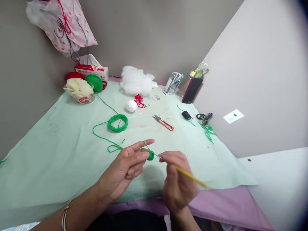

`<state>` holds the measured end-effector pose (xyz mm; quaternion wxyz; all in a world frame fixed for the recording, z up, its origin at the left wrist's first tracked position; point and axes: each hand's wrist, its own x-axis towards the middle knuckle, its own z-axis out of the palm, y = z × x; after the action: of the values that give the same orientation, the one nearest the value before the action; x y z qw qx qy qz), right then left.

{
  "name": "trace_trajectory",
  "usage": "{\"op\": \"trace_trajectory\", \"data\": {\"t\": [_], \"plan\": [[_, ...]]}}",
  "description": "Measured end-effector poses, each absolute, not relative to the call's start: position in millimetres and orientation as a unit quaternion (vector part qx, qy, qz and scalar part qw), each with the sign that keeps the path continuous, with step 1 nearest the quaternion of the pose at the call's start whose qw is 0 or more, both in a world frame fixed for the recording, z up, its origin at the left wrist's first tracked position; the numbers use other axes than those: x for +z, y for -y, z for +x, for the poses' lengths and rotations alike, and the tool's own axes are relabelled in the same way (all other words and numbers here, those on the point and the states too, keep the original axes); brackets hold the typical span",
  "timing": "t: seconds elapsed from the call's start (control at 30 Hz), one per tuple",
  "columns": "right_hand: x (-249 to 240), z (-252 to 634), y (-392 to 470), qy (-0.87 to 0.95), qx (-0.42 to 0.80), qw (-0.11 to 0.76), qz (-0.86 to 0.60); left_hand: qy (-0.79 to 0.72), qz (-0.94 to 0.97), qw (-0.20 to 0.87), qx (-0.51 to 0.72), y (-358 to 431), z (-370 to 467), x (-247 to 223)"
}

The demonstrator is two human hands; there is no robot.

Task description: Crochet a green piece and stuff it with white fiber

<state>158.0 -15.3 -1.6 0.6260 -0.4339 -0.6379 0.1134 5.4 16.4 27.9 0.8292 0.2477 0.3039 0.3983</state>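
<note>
Above the pale green cloth (pixel 72 154), a small green crochet piece (pixel 150 156)

The left hand (pixel 131 162) pinches it, a yarn strand (pixel 147 146) rising to the extended index finger (pixel 149 141); the right hand (pixel 179 184) grips the yellow-handled hook (pixel 189 174), whose metal end meets the piece. Beyond lie the green yarn coil (pixel 117 129) and orange snips (pixel 166 124)

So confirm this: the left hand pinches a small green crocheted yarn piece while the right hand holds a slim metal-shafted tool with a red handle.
Not quite: the handle is yellow, not red, as the head view shows. The rest stands: the left hand pinches the small green crocheted yarn piece, and the right hand holds the slim metal-shafted tool.
</note>
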Motion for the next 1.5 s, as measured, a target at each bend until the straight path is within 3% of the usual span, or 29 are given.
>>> {"op": "trace_trajectory", "data": {"t": [0.07,0.2,0.47,0.73,0.87,1.1,1.3,1.5], "plan": [[3.3,157.0,12.7,0.567,0.211,0.667,-0.435,-0.306,0.252,0.823,0.407,-17.5,4.2,29.2],[6.5,155.8,9.3,0.552,0.3,0.648,-0.431,-0.313,0.289,0.813,0.397,-17.0,4.7,28.4],[7.0,156.0,15.5,0.54,0.244,0.678,-0.436,-0.358,0.339,0.77,0.406,-19.9,-2.8,27.0],[6.9,155.2,10.2,0.531,0.347,0.652,-0.415,-0.34,0.345,0.779,0.398,-17.1,2.6,25.8],[5.5,154.7,10.7,0.561,0.3,0.635,-0.438,-0.337,0.346,0.777,0.403,-13.9,7.4,24.8],[-7.1,156.8,14.3,0.696,0.033,0.578,-0.426,-0.319,0.255,0.822,0.396,-13.8,11.1,23.6],[4.0,160.1,7.9,0.53,0.281,0.68,-0.422,-0.286,0.239,0.83,0.415,-20.7,3.8,22.8],[3.6,158.5,5.7,0.531,0.346,0.646,-0.425,-0.322,0.315,0.79,0.415,-17.9,6.2,26.3]]}}
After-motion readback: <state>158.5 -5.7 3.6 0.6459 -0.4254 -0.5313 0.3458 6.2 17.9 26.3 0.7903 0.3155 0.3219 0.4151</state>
